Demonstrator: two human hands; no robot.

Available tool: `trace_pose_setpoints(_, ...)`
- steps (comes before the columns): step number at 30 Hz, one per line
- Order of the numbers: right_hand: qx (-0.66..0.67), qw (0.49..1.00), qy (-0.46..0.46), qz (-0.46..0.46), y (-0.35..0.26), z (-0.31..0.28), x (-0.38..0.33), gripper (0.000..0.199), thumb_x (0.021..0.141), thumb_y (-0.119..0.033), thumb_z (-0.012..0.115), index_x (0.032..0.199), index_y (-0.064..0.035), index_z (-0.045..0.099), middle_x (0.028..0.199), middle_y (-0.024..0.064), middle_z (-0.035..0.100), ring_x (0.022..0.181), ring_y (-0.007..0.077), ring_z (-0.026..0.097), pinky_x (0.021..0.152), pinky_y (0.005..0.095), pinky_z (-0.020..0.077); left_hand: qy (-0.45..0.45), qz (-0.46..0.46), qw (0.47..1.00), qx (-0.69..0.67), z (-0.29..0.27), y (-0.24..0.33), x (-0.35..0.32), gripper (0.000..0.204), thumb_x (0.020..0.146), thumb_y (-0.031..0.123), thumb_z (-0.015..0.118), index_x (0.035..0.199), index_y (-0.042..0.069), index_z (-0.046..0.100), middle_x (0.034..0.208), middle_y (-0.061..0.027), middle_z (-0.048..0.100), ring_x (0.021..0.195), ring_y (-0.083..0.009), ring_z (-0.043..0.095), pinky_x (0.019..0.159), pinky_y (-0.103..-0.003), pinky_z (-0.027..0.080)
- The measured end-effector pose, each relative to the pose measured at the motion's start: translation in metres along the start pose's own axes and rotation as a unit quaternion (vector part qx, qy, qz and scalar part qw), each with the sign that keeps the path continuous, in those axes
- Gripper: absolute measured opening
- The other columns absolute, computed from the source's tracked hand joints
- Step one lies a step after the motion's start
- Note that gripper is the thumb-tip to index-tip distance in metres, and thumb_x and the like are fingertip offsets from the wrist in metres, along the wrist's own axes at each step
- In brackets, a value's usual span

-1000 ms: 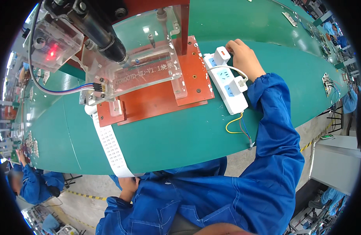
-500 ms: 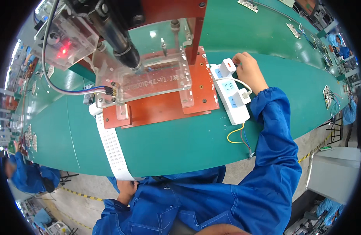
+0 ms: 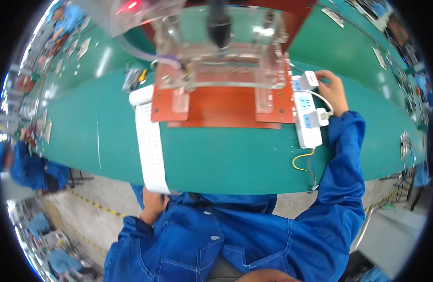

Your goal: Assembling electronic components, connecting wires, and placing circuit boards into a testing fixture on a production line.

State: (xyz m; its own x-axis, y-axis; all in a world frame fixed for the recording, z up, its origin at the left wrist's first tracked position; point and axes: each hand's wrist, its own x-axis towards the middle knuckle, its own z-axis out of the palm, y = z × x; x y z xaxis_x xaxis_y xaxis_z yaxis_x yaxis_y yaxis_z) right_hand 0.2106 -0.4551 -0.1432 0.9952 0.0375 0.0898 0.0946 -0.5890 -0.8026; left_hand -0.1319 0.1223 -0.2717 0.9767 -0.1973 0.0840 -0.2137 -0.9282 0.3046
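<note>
My right hand (image 3: 334,95) rests at the right of a white power strip (image 3: 309,136), its fingers curled. The fingertips are right beside a small white plug-in adapter (image 3: 309,80) at the strip's far end; whether they grip it is hard to make out. A second white plug (image 3: 322,116) with a white cable sits nearer on the strip. Low at the table's front edge is my left hand (image 3: 153,206), below the end of a long white strip of printed labels (image 3: 151,149). Its fingers are mostly hidden, so I cannot see if it holds the strip.
A clear acrylic fixture (image 3: 226,75) with a black tool above stands on a red base (image 3: 221,105). Small items in a clear bag (image 3: 132,79) lie behind the label roll. Loose wires (image 3: 303,167) trail from the power strip. A co-worker (image 3: 31,162) sits far left.
The whole view has shifted and turned, so the fixture and power strip appear farther right. My right hand stays beside the adapter and my left hand stays under the label strip.
</note>
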Motion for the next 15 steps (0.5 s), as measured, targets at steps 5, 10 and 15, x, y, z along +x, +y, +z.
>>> trace_pose_setpoints(5, -0.007, 0.999, 0.030, -0.007, -0.012, 0.007, 0.012, 0.021, 0.085, -0.001, 0.060, 0.104, 0.0043, 0.068, 0.096, 0.0094, 0.070, 0.093, 0.0164, 0.065, 0.081, 0.0296, 0.0531, 0.007, 0.001, 0.999, 0.032, -0.013, 0.003, -0.002, 0.043, 0.066, 0.019, 0.069, 0.106, 0.002, 0.065, 0.109, -0.0196, 0.064, 0.107, -0.0400, 0.057, 0.099, -0.050, 0.042)
trace_pose_setpoints(10, -0.102, 0.983, 0.051, -0.141, 0.037, -0.005, 0.023, 0.028, 0.079, -0.006, 0.070, 0.106, 0.0013, 0.068, 0.093, 0.0031, 0.069, 0.077, 0.0108, 0.059, 0.071, 0.0245, 0.0482, -0.023, -0.015, 1.000, 0.015, -0.019, 0.006, -0.002, 0.051, 0.067, 0.023, 0.069, 0.112, 0.000, 0.060, 0.115, -0.0195, 0.060, 0.116, -0.0376, 0.055, 0.108, -0.050, 0.039)
trace_pose_setpoints(15, -0.030, 0.999, 0.005, -0.026, 0.033, -0.022, 0.018, 0.028, 0.085, -0.003, 0.060, 0.112, 0.0004, 0.067, 0.085, -0.0009, 0.065, 0.060, 0.0027, 0.045, 0.051, 0.0219, 0.0341, 0.035, 0.000, 0.999, 0.016, -0.020, 0.006, -0.008, 0.052, 0.071, 0.025, 0.067, 0.118, 0.003, 0.059, 0.130, -0.0153, 0.058, 0.126, -0.0307, 0.053, 0.109, -0.046, 0.039)
